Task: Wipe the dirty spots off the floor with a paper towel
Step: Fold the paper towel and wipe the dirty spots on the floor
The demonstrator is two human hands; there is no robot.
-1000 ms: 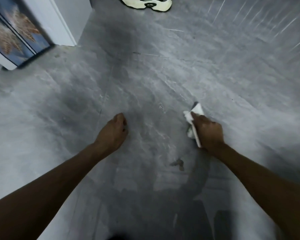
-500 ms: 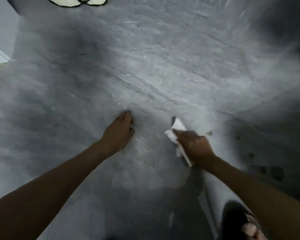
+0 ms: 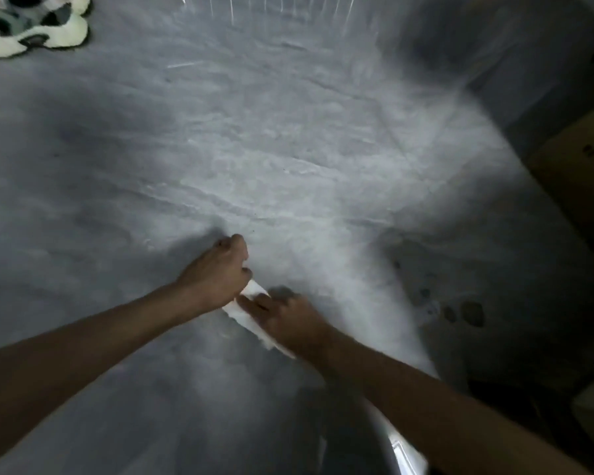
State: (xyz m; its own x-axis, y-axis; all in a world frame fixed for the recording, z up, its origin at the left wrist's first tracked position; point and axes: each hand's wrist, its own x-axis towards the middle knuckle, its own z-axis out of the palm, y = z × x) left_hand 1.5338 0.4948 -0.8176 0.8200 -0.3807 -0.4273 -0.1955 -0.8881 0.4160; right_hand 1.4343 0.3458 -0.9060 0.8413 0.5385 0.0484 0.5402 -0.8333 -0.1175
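Right hand (image 3: 290, 323) sits low at the near centre, fingers folded over a white, crumpled paper towel (image 3: 246, 308) and holding it down on the grey, marble-patterned tiled floor (image 3: 288, 149). The hand is blurred, so the thumb cannot be made out. The paper towel shows as a pale strip along the hand's left edge, and its far corner reaches up towards the left hand (image 3: 220, 269).

That left hand is just to the left of the towel and slightly farther away, curled into a loose fist with the knuckles pointing away. Its near side meets the towel's corner, but I cannot tell whether it pinches the paper or only touches it. Both bare forearms come in from the near edge.

Off to the right of the right hand, well apart from the towel, a cluster of dark round spots (image 3: 472, 313) lies on a shadowed patch of floor. A brown cardboard box (image 3: 583, 173) stands at the right edge, and a cream and dark shoe (image 3: 31, 29) lies in the far left corner.
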